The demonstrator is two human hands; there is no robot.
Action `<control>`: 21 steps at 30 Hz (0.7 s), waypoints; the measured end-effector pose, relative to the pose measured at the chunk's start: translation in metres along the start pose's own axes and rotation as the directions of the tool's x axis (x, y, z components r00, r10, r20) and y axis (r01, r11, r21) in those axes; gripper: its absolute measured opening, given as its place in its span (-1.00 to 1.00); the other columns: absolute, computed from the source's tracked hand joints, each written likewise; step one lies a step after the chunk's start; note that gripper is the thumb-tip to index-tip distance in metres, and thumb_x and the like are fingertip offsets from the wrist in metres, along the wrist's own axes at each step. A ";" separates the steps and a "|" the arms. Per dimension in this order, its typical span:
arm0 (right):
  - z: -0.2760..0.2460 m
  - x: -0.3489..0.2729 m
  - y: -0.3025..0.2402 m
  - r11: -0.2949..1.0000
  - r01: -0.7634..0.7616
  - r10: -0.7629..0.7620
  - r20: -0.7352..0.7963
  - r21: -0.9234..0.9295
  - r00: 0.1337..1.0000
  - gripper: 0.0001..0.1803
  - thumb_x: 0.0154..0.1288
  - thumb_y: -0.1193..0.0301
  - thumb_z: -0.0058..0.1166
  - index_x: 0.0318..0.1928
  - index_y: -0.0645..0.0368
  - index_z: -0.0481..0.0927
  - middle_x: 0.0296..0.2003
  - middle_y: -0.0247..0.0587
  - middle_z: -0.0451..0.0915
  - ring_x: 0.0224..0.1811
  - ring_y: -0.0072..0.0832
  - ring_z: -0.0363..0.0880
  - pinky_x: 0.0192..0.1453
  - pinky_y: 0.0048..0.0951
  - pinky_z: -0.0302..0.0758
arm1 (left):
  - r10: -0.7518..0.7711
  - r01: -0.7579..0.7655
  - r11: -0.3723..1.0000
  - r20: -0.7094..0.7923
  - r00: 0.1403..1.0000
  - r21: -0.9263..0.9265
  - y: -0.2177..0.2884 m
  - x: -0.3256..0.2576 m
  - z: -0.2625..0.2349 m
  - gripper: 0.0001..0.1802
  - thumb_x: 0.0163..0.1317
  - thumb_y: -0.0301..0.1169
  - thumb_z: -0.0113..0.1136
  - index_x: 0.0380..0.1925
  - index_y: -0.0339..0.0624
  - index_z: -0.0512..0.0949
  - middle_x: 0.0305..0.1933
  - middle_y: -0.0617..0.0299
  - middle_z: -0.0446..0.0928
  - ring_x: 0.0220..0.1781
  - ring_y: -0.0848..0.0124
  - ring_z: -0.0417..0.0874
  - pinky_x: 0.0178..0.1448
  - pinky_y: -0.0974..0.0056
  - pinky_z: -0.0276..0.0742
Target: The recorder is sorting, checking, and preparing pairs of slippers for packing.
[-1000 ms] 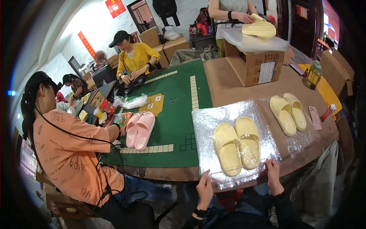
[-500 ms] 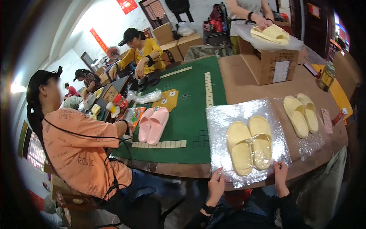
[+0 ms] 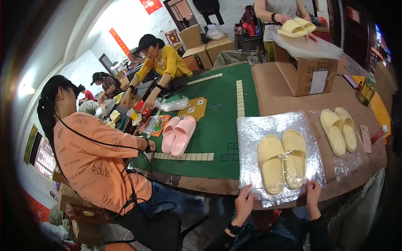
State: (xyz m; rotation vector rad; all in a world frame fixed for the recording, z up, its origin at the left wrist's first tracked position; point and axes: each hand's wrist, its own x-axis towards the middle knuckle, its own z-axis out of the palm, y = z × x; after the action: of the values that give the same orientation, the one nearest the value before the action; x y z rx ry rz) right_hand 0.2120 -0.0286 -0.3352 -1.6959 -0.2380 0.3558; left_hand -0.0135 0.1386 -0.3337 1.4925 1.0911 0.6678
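Both bare hands work at the lower right of the frame, at the near edge of the table [image 3: 272, 92]. The left hand [image 3: 244, 203] is at the lower-left corner of a shiny clear plastic sheet [image 3: 250, 125]; its fingers are bent, and whether they grip the edge cannot be told. The right hand [image 3: 313, 194] is at the lower-right corner, fingers curled, thumb and forefinger pinching the plastic.

A pair of yellow slippers [image 3: 272, 167] lies side by side on the area of the sheet, right of center, toes toward the top of the frame (whether on or inside the plastic is unclear).

At right, a second yellow pair [image 3: 333, 129] lies near a pink phone [image 3: 365, 139]. A cardboard box [image 3: 312, 77] stands at upper right; behind it, a co-worker [image 3: 281, 8] handles further yellow slippers. Left of center, pink slippers [image 3: 184, 136] rest on a green mat [image 3: 222, 134], near a person in an orange shirt [image 3: 98, 146].
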 end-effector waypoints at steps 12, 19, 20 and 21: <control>0.000 -0.001 0.002 0.999 0.034 -0.034 -0.017 -0.018 0.999 -0.69 0.33 0.43 0.11 -0.54 0.18 0.36 -0.61 -0.50 0.28 -0.54 -0.73 0.18 -0.50 -0.56 0.14 | 0.002 -0.001 0.997 0.012 1.000 -0.083 -0.004 -0.002 0.003 -0.65 0.36 -0.51 0.01 0.14 -0.25 0.44 -0.38 0.18 0.64 -0.36 0.51 0.67 -0.27 0.44 0.57; 0.001 -0.002 -0.001 0.999 -0.008 0.008 -0.018 0.032 1.000 -0.68 0.33 0.43 0.11 -0.55 0.16 0.35 -0.63 -0.52 0.28 -0.57 -0.76 0.17 -0.54 -0.58 0.10 | -0.016 0.017 0.998 0.014 1.000 -0.065 0.003 -0.003 0.004 -0.65 0.37 -0.51 0.01 0.14 -0.24 0.44 -0.41 0.19 0.64 -0.37 0.53 0.66 -0.27 0.44 0.57; 0.000 -0.001 0.001 0.999 -0.007 0.008 -0.020 0.031 1.000 -0.68 0.33 0.43 0.11 -0.55 0.16 0.35 -0.63 -0.52 0.28 -0.57 -0.76 0.17 -0.54 -0.58 0.10 | -0.016 0.017 0.998 0.016 1.000 -0.065 0.003 -0.003 0.005 -0.65 0.37 -0.51 0.01 0.14 -0.24 0.44 -0.41 0.19 0.64 -0.37 0.53 0.66 -0.27 0.44 0.57; -0.001 0.001 0.007 1.000 0.026 -0.026 -0.035 0.005 0.999 -0.69 0.34 0.43 0.11 -0.55 0.16 0.36 -0.64 -0.52 0.30 -0.59 -0.76 0.19 -0.55 -0.58 0.11 | -0.015 0.016 0.998 0.017 1.000 -0.068 0.002 -0.003 0.005 -0.65 0.36 -0.51 0.01 0.14 -0.24 0.44 -0.41 0.20 0.63 -0.37 0.53 0.66 -0.27 0.44 0.57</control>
State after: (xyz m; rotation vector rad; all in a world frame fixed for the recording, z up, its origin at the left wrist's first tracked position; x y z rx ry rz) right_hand 0.2125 -0.0300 -0.3424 -1.6912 -0.2330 0.3070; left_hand -0.0097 0.1338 -0.3324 1.4279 1.0558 0.6743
